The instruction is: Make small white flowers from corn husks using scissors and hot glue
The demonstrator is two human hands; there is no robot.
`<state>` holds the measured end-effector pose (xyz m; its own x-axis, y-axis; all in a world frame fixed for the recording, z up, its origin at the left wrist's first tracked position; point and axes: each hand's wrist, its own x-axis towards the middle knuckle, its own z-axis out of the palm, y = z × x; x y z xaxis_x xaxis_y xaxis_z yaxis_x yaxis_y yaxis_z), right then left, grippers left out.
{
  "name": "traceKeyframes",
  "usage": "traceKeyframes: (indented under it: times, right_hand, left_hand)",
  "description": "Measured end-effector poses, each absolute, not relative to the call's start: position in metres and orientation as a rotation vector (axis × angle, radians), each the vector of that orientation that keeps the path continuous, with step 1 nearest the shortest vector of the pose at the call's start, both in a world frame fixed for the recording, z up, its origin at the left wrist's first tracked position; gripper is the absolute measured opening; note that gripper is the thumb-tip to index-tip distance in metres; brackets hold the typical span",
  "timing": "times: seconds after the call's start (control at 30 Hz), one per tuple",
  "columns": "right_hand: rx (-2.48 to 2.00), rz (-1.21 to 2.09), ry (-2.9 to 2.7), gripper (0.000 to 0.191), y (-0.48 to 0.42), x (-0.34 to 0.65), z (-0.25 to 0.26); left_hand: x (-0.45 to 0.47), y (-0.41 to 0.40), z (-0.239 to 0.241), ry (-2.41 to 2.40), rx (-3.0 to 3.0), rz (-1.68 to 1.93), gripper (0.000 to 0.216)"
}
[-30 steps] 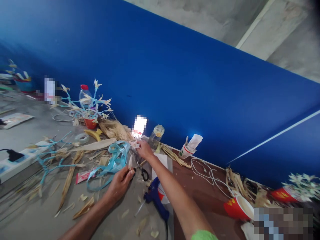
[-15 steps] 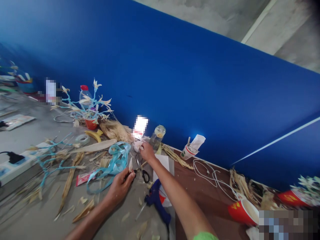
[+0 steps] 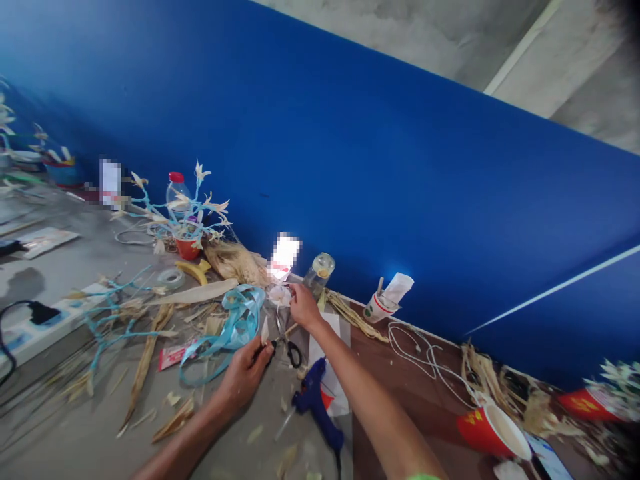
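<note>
My left hand (image 3: pixel 246 371) is closed in a pinch on a small pale husk petal (image 3: pixel 263 331), close to the black-handled scissors (image 3: pixel 286 341) lying on the table. My right hand (image 3: pixel 303 306) reaches further out, its fingers closed on a small pale husk flower (image 3: pixel 279 295). A coil of light blue ribbon (image 3: pixel 231 325) lies just left of both hands. A blue glue gun (image 3: pixel 316 405) rests on the table beneath my right forearm.
Dried husk strips and blue twig branches (image 3: pixel 115 319) litter the grey table (image 3: pixel 60 267). A red pot with a blue flower tree (image 3: pixel 187 227), a plastic bottle (image 3: pixel 176 192), a glass jar (image 3: pixel 320 270), paper cups (image 3: pixel 487 427), a white cable (image 3: pixel 425 350) and a power strip (image 3: pixel 30 327) stand around. A blue wall (image 3: pixel 350 167) backs the table.
My right hand has lifted the husk flower slightly and drawn it a little toward me. My left hand keeps its pinch on the petal. The view has shifted slightly.
</note>
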<state>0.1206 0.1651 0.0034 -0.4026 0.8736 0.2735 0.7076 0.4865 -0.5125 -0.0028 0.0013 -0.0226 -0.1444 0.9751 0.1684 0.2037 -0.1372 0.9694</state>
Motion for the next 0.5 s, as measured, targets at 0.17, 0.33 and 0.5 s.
traceKeyframes:
  times: [0.17, 0.33, 0.5]
  right_hand:
    - [-1.204, 0.458, -1.908, 0.027, 0.145, 0.121, 0.024]
    - [-1.052, 0.962, -2.192, 0.019, 0.117, 0.1, 0.032]
    - [-1.18, 0.871, -2.336, 0.033, 0.115, 0.078, 0.02]
  left_hand:
    - [0.0, -0.002, -0.016, 1.459, 1.403, 1.395, 0.026]
    - [0.003, -0.01, -0.012, 1.451, 1.511, 1.401, 0.024]
    - [0.005, -0.016, -0.009, 1.409, 1.615, 1.433, 0.023]
